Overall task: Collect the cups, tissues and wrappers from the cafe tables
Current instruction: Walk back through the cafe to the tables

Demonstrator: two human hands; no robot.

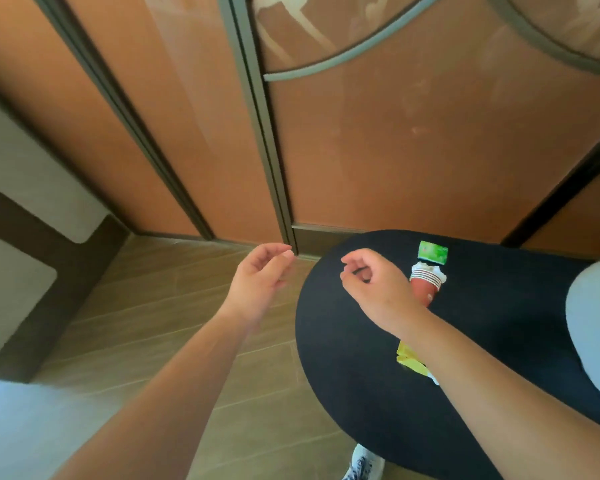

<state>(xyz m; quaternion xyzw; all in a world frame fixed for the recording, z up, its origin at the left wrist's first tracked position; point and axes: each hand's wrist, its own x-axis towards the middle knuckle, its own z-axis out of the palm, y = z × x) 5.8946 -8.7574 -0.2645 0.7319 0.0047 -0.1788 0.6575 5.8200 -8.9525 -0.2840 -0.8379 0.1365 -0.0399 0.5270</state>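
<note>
A round black table (499,341) fills the lower right. On it lies a stack of red paper cups (426,282) on its side, with white tissue at the rim. A green wrapper (433,252) lies just beyond the cups. A yellow wrapper (411,362) shows under my right forearm, partly hidden. My right hand (374,289) hovers over the table left of the cups, fingers loosely curled, holding nothing. My left hand (260,275) hangs over the floor left of the table, fingers apart and empty.
An orange panelled wall with grey metal frames (267,150) stands close behind the table. The floor is wood-look tile (153,323). A pale cushioned seat (593,323) is at the right edge, another pale surface (21,427) at lower left. A sneaker (364,462) shows below.
</note>
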